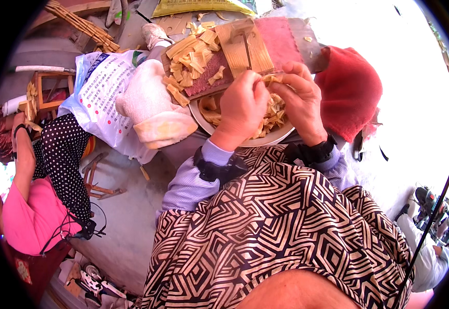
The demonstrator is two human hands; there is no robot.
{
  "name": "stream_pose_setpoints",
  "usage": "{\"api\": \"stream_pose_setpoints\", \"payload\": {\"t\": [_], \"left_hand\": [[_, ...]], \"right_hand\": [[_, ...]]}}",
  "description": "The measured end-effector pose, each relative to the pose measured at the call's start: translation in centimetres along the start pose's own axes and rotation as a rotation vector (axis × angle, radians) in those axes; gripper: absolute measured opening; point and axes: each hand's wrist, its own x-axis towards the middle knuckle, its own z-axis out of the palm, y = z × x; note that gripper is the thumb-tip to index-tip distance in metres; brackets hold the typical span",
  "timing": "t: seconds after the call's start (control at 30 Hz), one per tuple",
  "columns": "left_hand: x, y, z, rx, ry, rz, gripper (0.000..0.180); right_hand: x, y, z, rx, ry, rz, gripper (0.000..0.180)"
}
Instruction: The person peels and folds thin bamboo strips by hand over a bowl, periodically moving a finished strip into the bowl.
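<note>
My left hand (242, 109) and my right hand (302, 97) are close together, fingers pinched on a small pale yellow strip (270, 79). What the strip is made of I cannot tell. Below them a white basin (281, 137) holds more strips (273, 112), partly hidden by my hands. Just beyond the basin lies a board with a reddish mat (280, 38). On the mat sits a wooden block (244, 47) with a dark slot along it. A pile of flat yellow pieces (189, 57) covers the board's left side.
A pink towel (144, 98) and a red cloth (349, 87) cover my knees. To the left are a white plastic bag (103, 92) and a co-worker in a pink top (39, 219). A yellow sack (201, 6) and a stick bundle (82, 24) lie at the far side.
</note>
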Motion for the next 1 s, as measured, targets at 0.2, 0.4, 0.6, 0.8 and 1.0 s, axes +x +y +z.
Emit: {"api": "stream_pose_setpoints", "payload": {"t": [0.2, 0.4, 0.6, 0.8, 1.0], "left_hand": [[-3.3, -1.5, -2.5, -0.693, -0.399, -0.477, 0.018], [-2.8, -1.0, -4.3, 0.163, -0.104, 0.070, 0.011], [-1.5, 0.0, -4.7, 0.274, -0.052, 0.194, 0.009], [-1.2, 0.5, -4.8, 0.280, -0.110, 0.259, 0.005], [-0.6, 0.2, -6.0, -0.073, -0.314, 0.097, 0.009]], "right_hand": [[0.0, 0.6, -1.5, 0.164, -0.075, 0.092, 0.027], [1.2, -1.6, -2.9, -0.292, -0.389, -0.046, 0.060], [2.3, -0.6, -3.2, -0.624, -0.473, -0.365, 0.008], [2.6, -3.1, -1.6, -0.803, -0.349, -0.511, 0.017], [4.2, -3.6, -2.4, -0.685, -0.750, -0.465, 0.012]]}}
